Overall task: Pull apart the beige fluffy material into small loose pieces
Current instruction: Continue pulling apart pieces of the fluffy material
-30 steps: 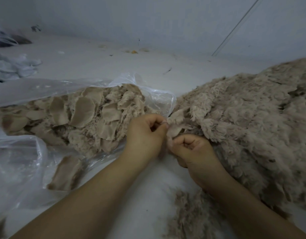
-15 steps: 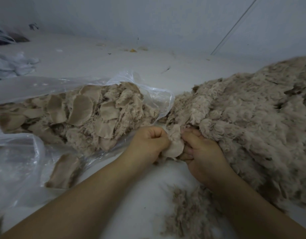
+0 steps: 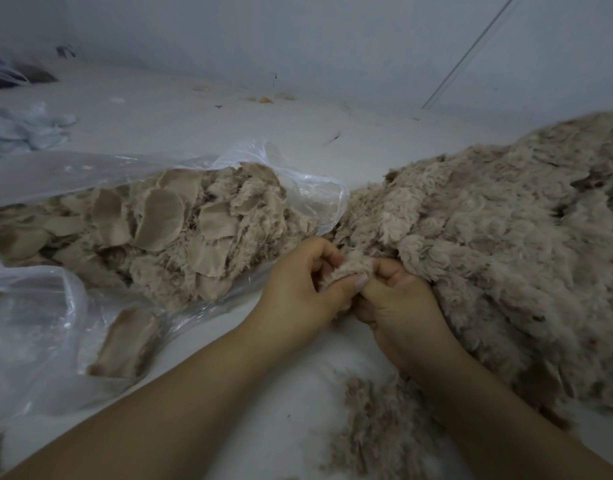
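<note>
A large heap of beige fluffy material (image 3: 499, 244) fills the right side of the white surface. At its left edge my left hand (image 3: 300, 292) and my right hand (image 3: 398, 306) sit side by side, thumbs touching. Both pinch one small tuft of the beige material (image 3: 350, 268) between curled fingers and thumbs. The tuft still joins the heap on its right. Left of my hands, a clear plastic bag (image 3: 319, 192) lies open and holds many small beige pieces (image 3: 166, 230), some showing flat woven backing.
One beige piece (image 3: 125, 344) lies under clear plastic at the lower left. Loose beige fluff (image 3: 374, 420) sits on the white surface between my forearms. Crumpled pale cloth (image 3: 24, 129) lies far left. A grey wall (image 3: 298, 39) runs along the back.
My hands have shifted slightly right against the heap's edge. The flat piece seen between them half a second ago is gone from view; they now pinch a fluffy tuft.
</note>
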